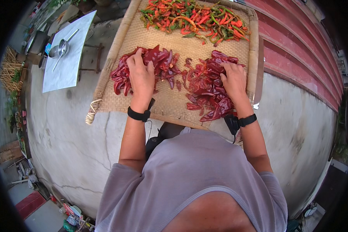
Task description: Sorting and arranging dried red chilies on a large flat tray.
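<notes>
Dark red dried chili peppers lie in two heaps on a woven bamboo tray (170, 102). My left hand (141, 75) rests over the left heap (120, 73), thumb and fingers apart. A broad glossy pepper (152, 54) pokes up between its thumb and fingers, and the fingertips are partly sunk among the peppers. On the right heap (207, 81) lies my right hand (234, 79), its fingers stretched forward and its thumb apart at the side. What lies beneath either palm is hidden. Across the tray's far end spread smaller orange, red and green chilies (195, 19) with some leaves.
Left of the tray stands a pale table (52, 79) with a metal ladle or strainer (63, 47) on it. Red steps (294, 58) rise at the right. Cracked concrete floor (65, 139) surrounds me, and a bundle of sticks (11, 69) lies far left.
</notes>
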The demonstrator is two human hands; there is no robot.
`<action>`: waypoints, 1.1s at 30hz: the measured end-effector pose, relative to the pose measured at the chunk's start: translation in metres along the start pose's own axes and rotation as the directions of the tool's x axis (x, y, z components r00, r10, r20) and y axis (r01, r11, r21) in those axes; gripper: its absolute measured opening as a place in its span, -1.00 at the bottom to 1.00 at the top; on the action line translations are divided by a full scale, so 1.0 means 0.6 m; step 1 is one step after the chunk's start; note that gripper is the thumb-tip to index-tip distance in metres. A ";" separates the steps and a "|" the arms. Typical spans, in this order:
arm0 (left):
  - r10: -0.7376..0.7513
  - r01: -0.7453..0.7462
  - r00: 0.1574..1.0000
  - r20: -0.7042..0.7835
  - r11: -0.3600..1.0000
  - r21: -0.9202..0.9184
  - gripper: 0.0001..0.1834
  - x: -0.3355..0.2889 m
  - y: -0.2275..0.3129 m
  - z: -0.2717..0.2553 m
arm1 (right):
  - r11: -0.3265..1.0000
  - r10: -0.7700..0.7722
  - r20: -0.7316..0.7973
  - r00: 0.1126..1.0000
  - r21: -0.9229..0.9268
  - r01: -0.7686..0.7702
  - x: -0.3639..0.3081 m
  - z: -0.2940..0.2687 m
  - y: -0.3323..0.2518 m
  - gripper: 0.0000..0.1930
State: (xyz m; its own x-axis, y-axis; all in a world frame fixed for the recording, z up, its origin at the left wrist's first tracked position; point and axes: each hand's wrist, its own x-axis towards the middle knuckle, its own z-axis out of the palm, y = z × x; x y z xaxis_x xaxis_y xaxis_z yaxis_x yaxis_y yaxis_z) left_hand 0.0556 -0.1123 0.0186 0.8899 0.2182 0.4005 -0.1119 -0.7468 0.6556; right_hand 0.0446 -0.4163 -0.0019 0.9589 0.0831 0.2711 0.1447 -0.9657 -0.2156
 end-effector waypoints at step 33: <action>0.070 -0.048 0.977 0.202 0.993 -0.111 -0.74 -0.081 0.027 -0.004 | 0.897 -0.389 0.190 0.901 0.302 0.324 0.049 0.064 -0.079 -0.75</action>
State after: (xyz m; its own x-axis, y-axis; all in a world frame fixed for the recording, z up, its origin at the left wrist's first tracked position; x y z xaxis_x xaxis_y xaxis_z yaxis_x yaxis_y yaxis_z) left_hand 0.0095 -0.1334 0.0116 0.9509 0.0341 0.3075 -0.2028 -0.6819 0.7028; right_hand 0.0754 -0.3586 -0.0196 0.8543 0.4978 0.1497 0.5137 -0.7647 -0.3890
